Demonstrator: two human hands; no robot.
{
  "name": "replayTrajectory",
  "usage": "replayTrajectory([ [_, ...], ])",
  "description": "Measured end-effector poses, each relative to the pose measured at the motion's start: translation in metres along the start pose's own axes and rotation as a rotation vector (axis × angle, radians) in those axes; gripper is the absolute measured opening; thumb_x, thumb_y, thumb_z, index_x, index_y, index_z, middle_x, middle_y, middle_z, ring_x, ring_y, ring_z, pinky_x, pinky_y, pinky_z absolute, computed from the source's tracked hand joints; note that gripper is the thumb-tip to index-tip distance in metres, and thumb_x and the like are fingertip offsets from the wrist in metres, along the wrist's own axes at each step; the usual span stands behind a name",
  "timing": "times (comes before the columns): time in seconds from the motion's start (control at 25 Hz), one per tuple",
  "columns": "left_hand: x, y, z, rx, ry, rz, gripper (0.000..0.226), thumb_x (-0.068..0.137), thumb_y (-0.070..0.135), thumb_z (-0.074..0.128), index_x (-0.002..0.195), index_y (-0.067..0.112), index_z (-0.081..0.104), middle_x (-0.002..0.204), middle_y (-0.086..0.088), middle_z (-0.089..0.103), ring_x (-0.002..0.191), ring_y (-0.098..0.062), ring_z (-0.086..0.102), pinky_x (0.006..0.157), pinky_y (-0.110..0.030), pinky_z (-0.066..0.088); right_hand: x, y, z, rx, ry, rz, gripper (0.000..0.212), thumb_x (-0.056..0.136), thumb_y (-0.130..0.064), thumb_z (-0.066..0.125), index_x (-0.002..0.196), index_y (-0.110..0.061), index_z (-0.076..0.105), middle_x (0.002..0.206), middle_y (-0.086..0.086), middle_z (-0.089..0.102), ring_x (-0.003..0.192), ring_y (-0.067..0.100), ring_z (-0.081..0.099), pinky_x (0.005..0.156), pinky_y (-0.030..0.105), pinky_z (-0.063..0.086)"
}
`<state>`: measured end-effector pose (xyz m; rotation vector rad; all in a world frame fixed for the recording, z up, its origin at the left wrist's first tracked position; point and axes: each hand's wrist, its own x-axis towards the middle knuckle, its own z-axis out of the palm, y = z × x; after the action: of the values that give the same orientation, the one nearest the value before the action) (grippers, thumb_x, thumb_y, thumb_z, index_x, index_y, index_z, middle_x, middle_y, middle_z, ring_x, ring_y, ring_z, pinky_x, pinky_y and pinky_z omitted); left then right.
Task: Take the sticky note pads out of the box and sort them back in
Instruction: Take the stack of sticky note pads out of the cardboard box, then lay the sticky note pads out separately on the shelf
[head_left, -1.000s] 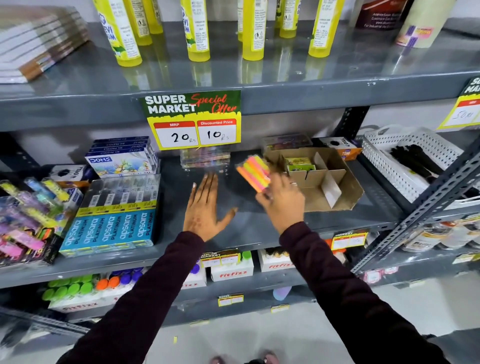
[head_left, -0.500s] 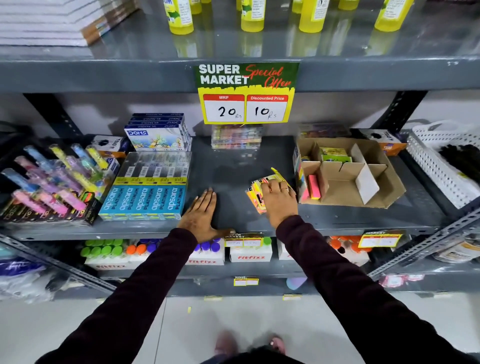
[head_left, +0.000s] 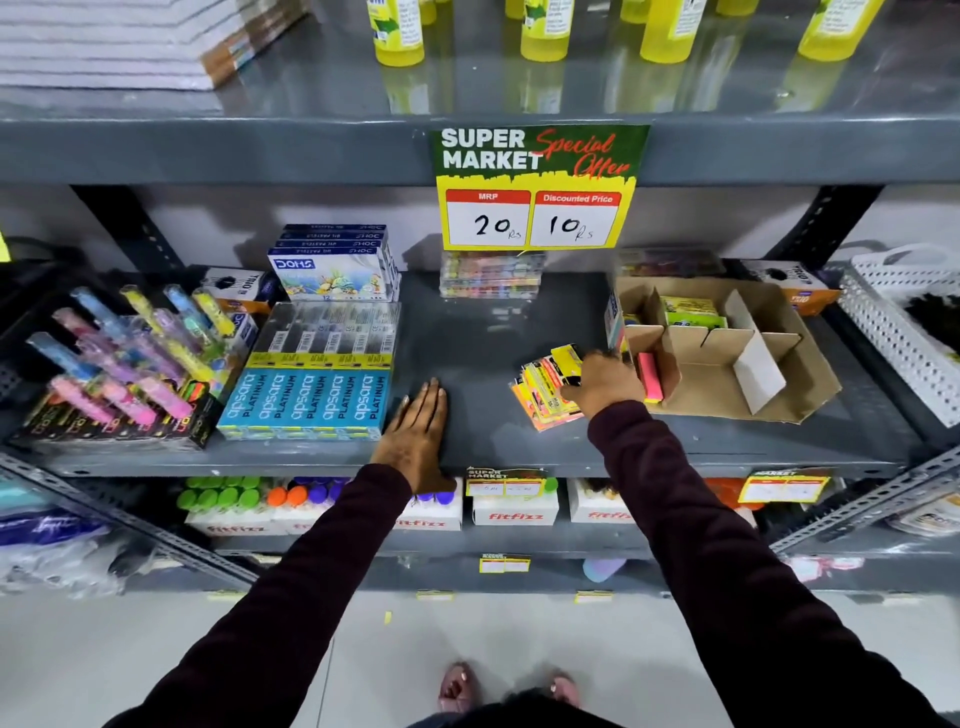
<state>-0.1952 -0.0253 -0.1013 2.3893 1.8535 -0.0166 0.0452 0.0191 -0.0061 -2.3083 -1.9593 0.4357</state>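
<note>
A brown cardboard box (head_left: 769, 400) with dividers lies on the grey middle shelf (head_left: 467, 332) at the right. It holds a pink pad (head_left: 649, 376) on edge at its front left and green-yellow pads (head_left: 688, 312) at the back. A loose pile of yellow and pink sticky note pads (head_left: 543, 397) lies on the shelf just left of the box. My right hand (head_left: 602, 382) rests on the pile's right side, fingers closed around a yellow pad (head_left: 566, 358). My left hand (head_left: 418, 426) lies flat and open on the shelf, left of the pile.
Blue pencil boxes (head_left: 311, 395) and a stack of crayon boxes (head_left: 337, 270) sit left of my left hand. Highlighter packs (head_left: 124, 358) fill the far left. A white basket (head_left: 898, 332) stands right of the box. A price sign (head_left: 535, 187) hangs from the shelf above.
My right hand brought the stack of pads down from beside the box onto the shelf, where they now lie spread out. My left hand stayed flat on the shelf.
</note>
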Motion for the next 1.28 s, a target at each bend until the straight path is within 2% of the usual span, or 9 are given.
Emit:
replayTrajectory([
  [0.12, 0.001, 0.001, 0.003, 0.024, -0.004, -0.016, 0.128, 0.065, 0.060, 0.069, 0.144, 0.004, -0.013, 0.158, -0.014, -0.013, 0.146, -0.026, -0.009, 0.117, -0.037, -0.008, -0.003, -0.008, -0.005, 0.032, 0.073, 0.014, 0.051, 0.080, -0.025, 0.072, 0.120, 0.002, 0.054, 0.129, 0.024, 0.049, 0.118, 0.039, 0.051, 0.100, 0.039, 0.045],
  [0.36, 0.001, 0.000, 0.006, 0.016, 0.030, -0.009, 0.119, 0.068, 0.063, 0.060, 0.145, 0.003, -0.010, 0.158, -0.014, -0.011, 0.146, -0.025, -0.010, 0.115, -0.035, -0.011, 0.003, -0.042, -0.007, 0.283, 0.089, -0.109, 0.034, 0.086, -0.015, 0.063, 0.118, -0.003, 0.058, 0.122, 0.022, 0.061, 0.115, 0.037, 0.056, 0.092, 0.038, 0.046],
  [0.52, 0.000, 0.002, 0.006, 0.015, 0.044, -0.028, 0.112, 0.076, 0.060, 0.056, 0.145, 0.004, -0.012, 0.156, -0.009, -0.016, 0.145, -0.023, -0.012, 0.117, -0.036, -0.008, 0.023, -0.081, 0.011, 0.165, 0.218, -0.296, 0.040, 0.091, -0.004, 0.050, 0.128, -0.016, 0.055, 0.118, 0.020, 0.067, 0.110, 0.039, 0.061, 0.091, 0.042, 0.049],
  [0.64, 0.001, 0.002, 0.003, 0.042, 0.065, -0.036, 0.100, 0.083, 0.053, 0.051, 0.145, 0.004, -0.009, 0.155, -0.011, -0.017, 0.146, -0.025, -0.005, 0.119, -0.037, -0.002, 0.040, -0.095, 0.038, -0.031, 0.127, -0.552, 0.056, 0.088, 0.002, 0.046, 0.135, -0.026, 0.051, 0.138, 0.006, 0.056, 0.131, 0.027, 0.046, 0.109, 0.040, 0.037],
  [0.76, 0.000, 0.003, 0.000, 0.031, 0.025, -0.035, 0.114, 0.071, 0.062, 0.058, 0.146, 0.003, -0.004, 0.159, -0.014, -0.003, 0.147, -0.027, 0.001, 0.119, -0.038, -0.001, 0.051, -0.093, 0.065, -0.234, -0.044, -0.621, 0.063, 0.087, 0.001, 0.047, 0.142, -0.031, 0.040, 0.154, -0.005, 0.034, 0.143, 0.024, 0.028, 0.119, 0.045, 0.023],
  [0.96, 0.001, 0.003, 0.000, 0.062, 0.025, -0.029, 0.117, 0.067, 0.062, 0.058, 0.146, 0.004, -0.006, 0.159, -0.015, -0.003, 0.147, -0.025, -0.001, 0.121, -0.039, 0.001, 0.053, -0.102, 0.063, -0.216, -0.140, -0.610, 0.057, 0.092, -0.009, 0.044, 0.145, -0.028, 0.034, 0.159, -0.003, 0.024, 0.144, 0.029, 0.026, 0.120, 0.045, 0.021],
  [1.04, 0.001, 0.003, 0.002, 0.056, 0.018, -0.032, 0.118, 0.068, 0.062, 0.059, 0.146, 0.004, -0.009, 0.159, -0.014, -0.006, 0.147, -0.025, -0.004, 0.121, -0.038, -0.001, 0.043, -0.097, 0.053, -0.172, -0.065, -0.566, 0.053, 0.093, -0.012, 0.046, 0.144, -0.022, 0.035, 0.156, 0.002, 0.030, 0.140, 0.031, 0.032, 0.116, 0.044, 0.028],
  [1.16, 0.002, 0.002, 0.003, 0.047, 0.023, -0.052, 0.120, 0.068, 0.062, 0.062, 0.145, 0.006, -0.011, 0.159, -0.012, -0.010, 0.147, -0.024, -0.006, 0.120, -0.037, -0.003, 0.022, -0.063, 0.037, -0.100, 0.137, -0.312, 0.047, 0.091, -0.021, 0.054, 0.135, -0.009, 0.044, 0.140, 0.014, 0.047, 0.129, 0.036, 0.044, 0.108, 0.043, 0.037],
  [1.28, 0.001, 0.003, 0.003, 0.012, 0.031, -0.053, 0.123, 0.065, 0.059, 0.068, 0.146, 0.006, -0.008, 0.159, -0.012, -0.007, 0.147, -0.025, -0.003, 0.119, -0.038, -0.001, 0.003, -0.022, 0.022, -0.064, 0.093, -0.016, 0.051, 0.089, -0.029, 0.060, 0.130, -0.003, 0.046, 0.136, 0.020, 0.045, 0.130, 0.040, 0.038, 0.109, 0.045, 0.035],
])
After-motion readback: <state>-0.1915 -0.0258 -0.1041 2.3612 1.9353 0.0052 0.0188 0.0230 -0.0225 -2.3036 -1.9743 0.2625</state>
